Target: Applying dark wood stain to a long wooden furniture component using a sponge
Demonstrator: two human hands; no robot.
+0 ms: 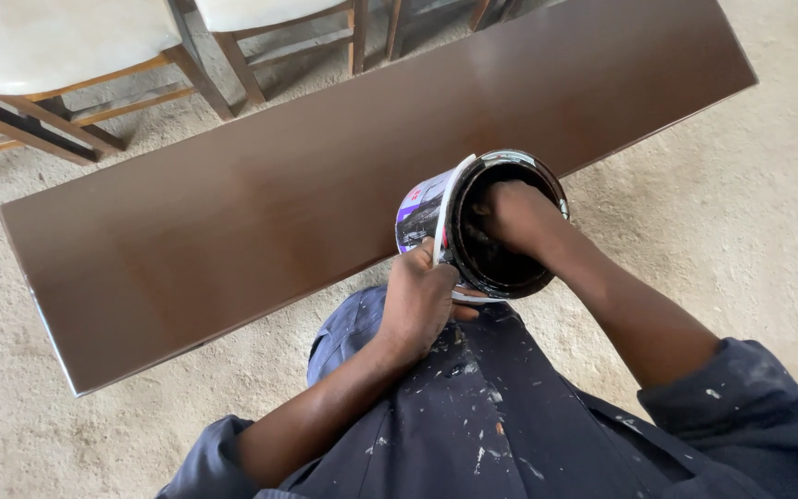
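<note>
A round paint tin (422, 208) with a printed label and a dark, stained inside lies tilted toward me, just above my lap. My left hand (417, 300) grips its lower rim and side. My right hand (513, 214) reaches deep inside the tin's mouth, with its fingers hidden in the dark interior; I cannot tell whether it holds anything. Beyond the tin lies a long, glossy dark-brown board (260, 203), set diagonally across the floor.
Pale sandy concrete floor (741, 212) surrounds the board. Wooden chairs with cream seat cushions (57, 42) stand at the top left, another chair (279, 28) beside them. My dark blue, paint-flecked work clothes (473, 416) fill the bottom of the view.
</note>
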